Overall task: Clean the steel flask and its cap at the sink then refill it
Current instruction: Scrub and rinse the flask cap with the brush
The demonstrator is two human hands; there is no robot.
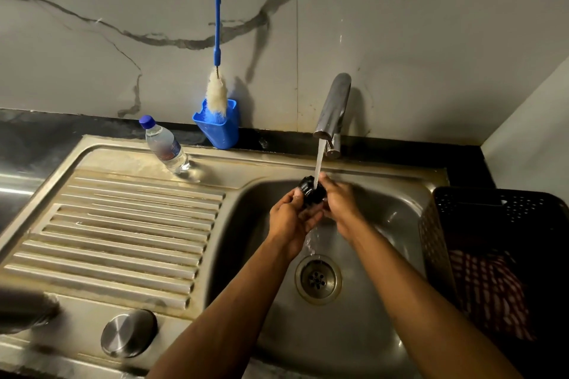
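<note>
Flask point(26, 312) blurred, cut off left of sink point(385, 203); black cap point(311, 194) under tap stream, part hidden; left hand point(292, 218) and right hand point(340, 204) fingers curled, gripping it.

The scene is dim and warm-toned, lit from above and in front. The bottle brush point(216, 40) and the tap point(332, 111) both throw soft shadows to the right on the marble wall point(400, 40). Pale glare streaks the ribbed drainboard point(129, 224) and the sink point(385, 212) basin wall. Straight edges bow towards the frame borders from the wide lens. A dark object point(24, 311) at lower left is heavily blurred, and the basket point(505, 243) on the right sinks into shadow.
</note>
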